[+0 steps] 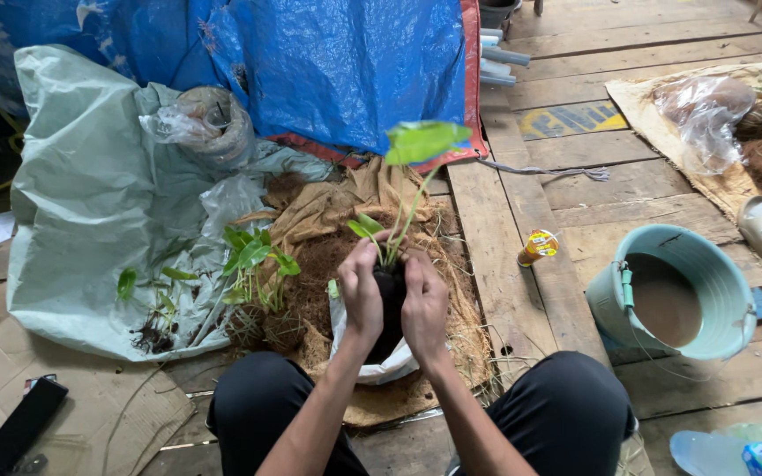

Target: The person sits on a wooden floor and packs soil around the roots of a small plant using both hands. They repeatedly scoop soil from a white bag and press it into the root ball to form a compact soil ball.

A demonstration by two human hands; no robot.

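While both hands worked at the centre of the floor, the left hand (361,295) and right hand (425,304) each had their grip clamped on a dark soil ball (391,304) from opposite sides, with a green seedling (416,163) rising upright out of it. Under the ball lay a white plastic sheet (381,366) on coconut fibre (460,308). Loose seedlings (249,264) lay left on a pale green bag (81,203); a teal bucket (707,256) stood well apart on the right.
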